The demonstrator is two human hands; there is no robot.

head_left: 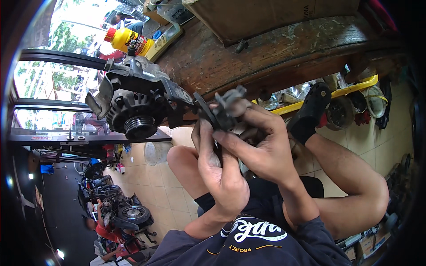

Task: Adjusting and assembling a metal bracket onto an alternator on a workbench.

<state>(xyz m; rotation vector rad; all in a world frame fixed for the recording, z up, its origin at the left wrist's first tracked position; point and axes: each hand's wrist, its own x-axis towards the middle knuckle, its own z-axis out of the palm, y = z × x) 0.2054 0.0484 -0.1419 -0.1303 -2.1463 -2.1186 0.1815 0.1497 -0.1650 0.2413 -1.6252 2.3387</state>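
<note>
Both my hands are raised in front of me, closed around a dark grey metal part [218,113] with a flat plate and a knobbed, lever-like end. My left hand [218,170] grips it from below and the left, partly behind the other hand. With thumb and fingers, my right hand [262,146] pinches its right side. Motion blur and the fingers hide its exact kind. Just left of the part, an alternator [133,99] with a ribbed pulley [140,127] and a metal bracket [175,95] sits at the bench edge.
The worn wooden bench [262,46] bears a cardboard box [270,20], a small bolt [241,46] and a yellow bottle with a red cap [128,41]. Beneath it is a yellow-edged shelf [346,91] with bagged items. Motorcycles [120,206] and a person in red [111,230] are at lower left.
</note>
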